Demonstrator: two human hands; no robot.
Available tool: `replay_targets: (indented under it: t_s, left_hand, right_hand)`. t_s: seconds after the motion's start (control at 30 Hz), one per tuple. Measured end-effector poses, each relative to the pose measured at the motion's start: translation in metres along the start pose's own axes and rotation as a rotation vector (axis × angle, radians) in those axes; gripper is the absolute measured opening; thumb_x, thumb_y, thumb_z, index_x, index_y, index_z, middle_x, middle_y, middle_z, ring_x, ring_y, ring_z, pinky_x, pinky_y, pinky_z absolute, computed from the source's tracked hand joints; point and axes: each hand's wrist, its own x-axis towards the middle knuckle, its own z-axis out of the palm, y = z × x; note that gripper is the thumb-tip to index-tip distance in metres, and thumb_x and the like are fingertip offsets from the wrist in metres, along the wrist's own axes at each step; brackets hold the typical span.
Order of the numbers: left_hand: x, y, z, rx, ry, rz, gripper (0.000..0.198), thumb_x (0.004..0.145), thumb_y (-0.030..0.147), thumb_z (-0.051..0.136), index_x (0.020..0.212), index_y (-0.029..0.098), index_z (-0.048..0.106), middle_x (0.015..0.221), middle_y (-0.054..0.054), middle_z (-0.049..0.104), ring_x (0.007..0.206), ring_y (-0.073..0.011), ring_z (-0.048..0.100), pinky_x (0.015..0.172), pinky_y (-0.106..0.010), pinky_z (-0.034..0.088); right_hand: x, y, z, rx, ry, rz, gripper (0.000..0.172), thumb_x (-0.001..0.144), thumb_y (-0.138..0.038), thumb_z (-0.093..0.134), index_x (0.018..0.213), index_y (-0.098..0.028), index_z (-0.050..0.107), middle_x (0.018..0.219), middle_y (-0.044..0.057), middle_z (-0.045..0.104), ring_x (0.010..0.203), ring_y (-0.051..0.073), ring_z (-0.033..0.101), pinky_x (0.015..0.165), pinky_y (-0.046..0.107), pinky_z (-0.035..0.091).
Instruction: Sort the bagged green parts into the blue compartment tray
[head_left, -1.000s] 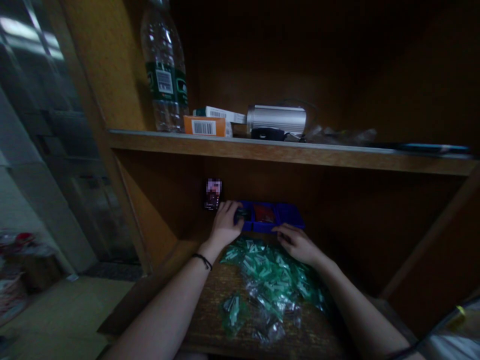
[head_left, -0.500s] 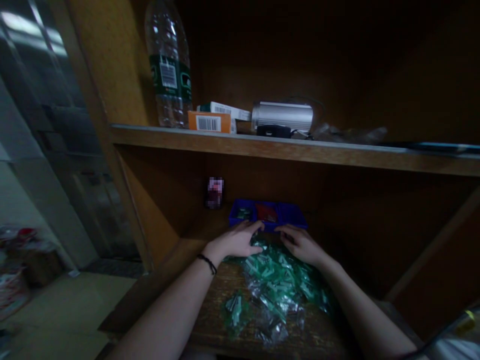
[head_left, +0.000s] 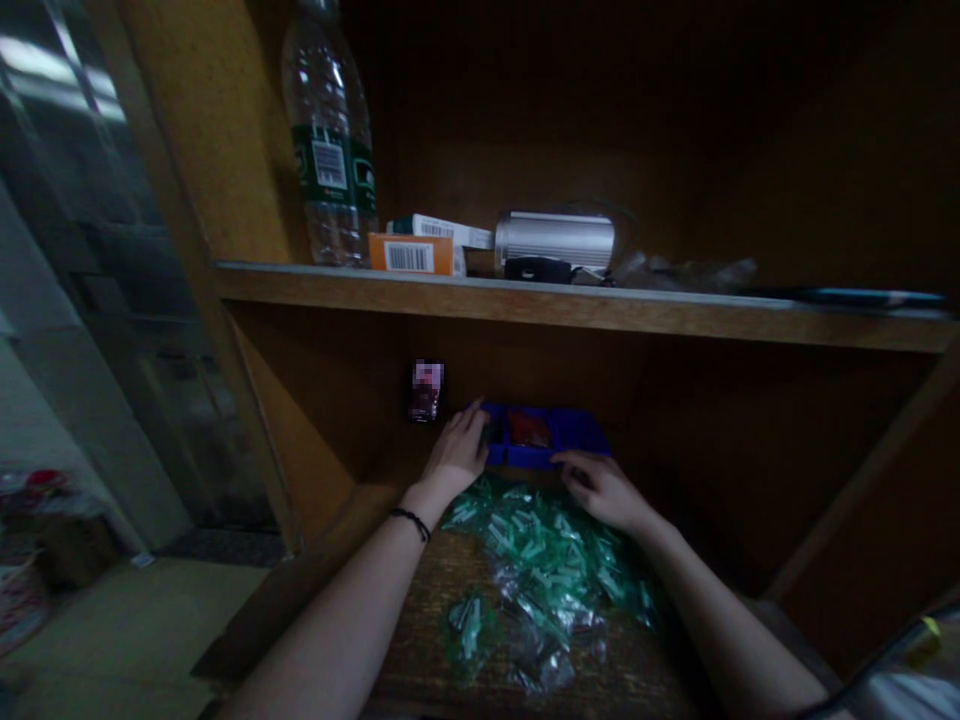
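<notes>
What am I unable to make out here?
In the head view:
Blue tray, left end: contents mostly covered by the left hand.
Right hand: curled fingers hide whether it holds anything.
Phone: screen pixelated.
Clear bottle: top cut off by the upper edge.

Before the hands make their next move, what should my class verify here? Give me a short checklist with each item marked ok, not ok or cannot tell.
1. Left hand at the blue tray's left compartment: ok.
2. Left hand free of any item: cannot tell; its fingers are partly hidden.
3. Right hand touching the tray: cannot tell; its fingertips are at the front edge.
4. Red packet in the middle compartment: ok.
5. All green plastic gathered in the main pile: not ok; a small green packet lies apart.
6. Bottle upright on the upper shelf: ok.
</notes>
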Motion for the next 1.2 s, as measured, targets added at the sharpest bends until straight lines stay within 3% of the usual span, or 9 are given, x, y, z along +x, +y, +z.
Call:
replay_targets:
  t_s: [0.1,0.2,0.3,0.37,0.57,0.87,1.0,1.2]
  left_hand:
    - [-0.003,0.004,-0.004,-0.046,-0.01,0.024,0.028,0.08,0.008,0.055,0.107,0.018,0.056,0.133,-0.011,0.055,0.118,-0.0273,0.053,0.101,-0.04,0.046]
    - [-0.008,0.016,-0.009,-0.142,-0.175,0.146,0.015,0.087,0.019,0.055,0.101,0.022,0.061,0.105,-0.005,0.066,0.103,-0.0227,0.058,0.095,-0.037,0.047]
    - [-0.013,0.024,-0.009,-0.198,-0.374,0.239,0.017,0.09,0.028,0.057,0.104,0.025,0.066,0.104,-0.002,0.069,0.106,-0.0211,0.059,0.099,-0.035,0.045]
    - [-0.015,0.025,-0.005,-0.193,-0.423,0.216,0.021,0.09,0.033,0.058,0.108,0.026,0.067,0.11,-0.002,0.069,0.111,-0.0218,0.058,0.102,-0.035,0.043]
    - [-0.019,0.026,0.003,-0.199,-0.477,0.21,0.039,0.094,0.052,0.052,0.119,0.026,0.065,0.117,-0.004,0.069,0.116,-0.0233,0.057,0.105,-0.037,0.042]
    - [-0.02,0.016,0.0,-0.198,-0.49,0.117,0.036,0.093,0.037,0.054,0.127,0.027,0.062,0.131,-0.002,0.064,0.124,-0.0218,0.054,0.11,-0.035,0.038]
    - [-0.022,0.008,-0.002,-0.131,-0.542,0.027,0.037,0.09,0.041,0.056,0.123,0.026,0.065,0.127,-0.004,0.066,0.12,-0.0233,0.057,0.106,-0.035,0.042]
    - [-0.022,0.007,0.002,-0.145,-0.545,0.043,0.033,0.088,0.025,0.052,0.117,0.026,0.067,0.122,-0.001,0.069,0.112,-0.0197,0.06,0.101,-0.03,0.044]
  right_hand:
    - [-0.001,-0.003,-0.002,-0.016,0.003,0.024,0.036,0.086,-0.018,0.05,0.117,-0.02,0.067,0.095,0.006,0.073,0.084,0.02,0.066,0.077,0.031,0.05]
    - [-0.002,-0.004,-0.003,-0.038,0.0,0.03,0.036,0.086,-0.019,0.05,0.117,-0.021,0.068,0.105,0.007,0.074,0.091,0.022,0.067,0.082,0.032,0.05]
    - [-0.002,-0.003,-0.002,-0.032,-0.036,0.037,0.036,0.086,-0.019,0.05,0.116,-0.021,0.068,0.104,0.006,0.075,0.09,0.022,0.068,0.081,0.032,0.05]
    - [-0.002,-0.003,-0.002,-0.035,-0.048,0.044,0.035,0.086,-0.02,0.05,0.116,-0.022,0.068,0.105,0.006,0.075,0.09,0.023,0.069,0.08,0.033,0.05]
    - [-0.002,-0.003,-0.003,-0.041,-0.047,0.045,0.034,0.088,-0.021,0.049,0.116,-0.022,0.069,0.107,0.006,0.075,0.091,0.023,0.069,0.082,0.033,0.051]
    - [-0.003,-0.002,-0.004,-0.044,-0.037,0.05,0.032,0.088,-0.022,0.049,0.113,-0.023,0.07,0.103,0.005,0.076,0.087,0.021,0.069,0.078,0.031,0.049]
    - [-0.003,0.001,-0.002,-0.029,-0.052,0.047,0.031,0.089,-0.023,0.048,0.112,-0.023,0.07,0.097,0.004,0.076,0.081,0.02,0.068,0.074,0.03,0.048]
    - [-0.003,-0.001,-0.004,-0.042,-0.054,0.055,0.032,0.088,-0.024,0.049,0.112,-0.022,0.07,0.093,0.004,0.075,0.08,0.02,0.068,0.072,0.03,0.048]
